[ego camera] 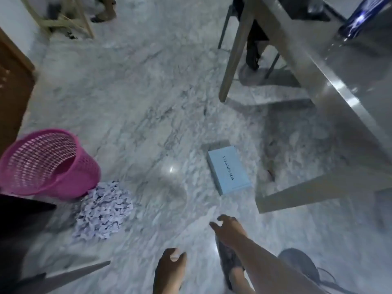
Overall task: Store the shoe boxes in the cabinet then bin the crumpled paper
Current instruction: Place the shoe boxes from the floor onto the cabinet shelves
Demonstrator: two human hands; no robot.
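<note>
**Hands out over the floor, blue box ahead**

Right hand (228,229) stretched forward above the marble floor (137,98), fingers spread and a little bent, holding nothing. Left hand (171,262) lower down near the bottom edge, fingers loosely curled, also holding nothing. Both apart from the box.

Light blue shoe box (229,169) flat on the floor, lid on, dark letters along the top. Sits just beside the leg of the grey table (318,85), ahead of the right hand and not touched.

Pile of crumpled paper (104,211), pale purple and shredded-looking, on the floor to the left. Right next to the pink bin (48,162), which tilts toward the camera with its mesh wall showing. Paper outside the bin, at its foot.

Brown wooden door (12,85) at the left edge. Dark shoe (228,262) on a foot under the right arm. Picture blurry, so small bits hard to make out.
</note>
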